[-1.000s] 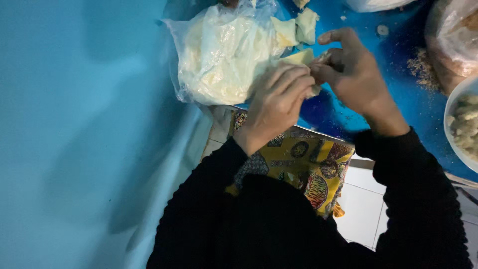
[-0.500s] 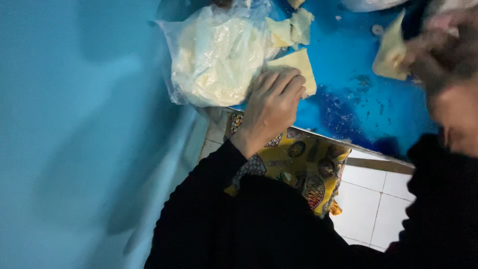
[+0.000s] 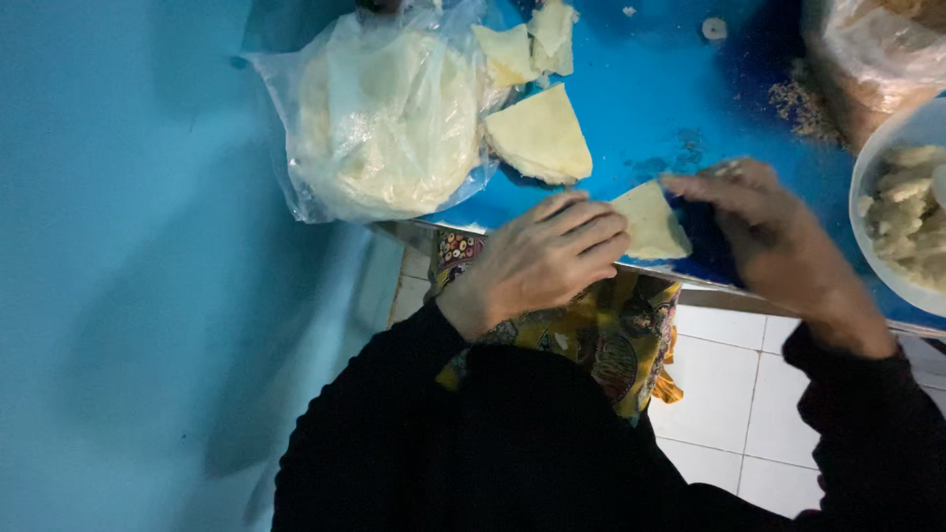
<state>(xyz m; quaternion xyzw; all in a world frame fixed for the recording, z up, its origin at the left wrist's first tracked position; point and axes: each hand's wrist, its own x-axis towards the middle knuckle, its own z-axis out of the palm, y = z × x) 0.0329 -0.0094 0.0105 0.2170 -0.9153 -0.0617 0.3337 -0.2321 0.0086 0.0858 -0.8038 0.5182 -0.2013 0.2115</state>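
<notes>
The left hand (image 3: 540,258) lay flat near the front edge of the blue table (image 3: 650,89), with its fingers (image 3: 587,225) close together and their tips pressing on one side of a thin, pale piece of dough (image 3: 650,219). The right hand (image 3: 774,241) came in from the other side, palm down, and its fingertips touched the far corner of the same piece. So the two hands were a little apart, and the dough piece lay flat between them on the table, right at the near edge. Neither hand was closed around it; both just rested on it. Just behind it lay another cut piece (image 3: 540,135), shaped like a wedge, and it did not touch the first one. Farther back were two smaller pieces (image 3: 532,41), close to each other. To the left of these sat a clear plastic bag (image 3: 384,113) with a round stack of pale dough sheets inside. On the right a white bowl (image 3: 867,172) held small rolled snacks (image 3: 912,212). Some brown crumbs (image 3: 800,99) were spread on the table near the bowl. Both arms wore black sleeves (image 3: 463,433), a patterned yellow cloth (image 3: 601,335) showed under the table edge, and white floor tiles (image 3: 734,389) lay below.
</notes>
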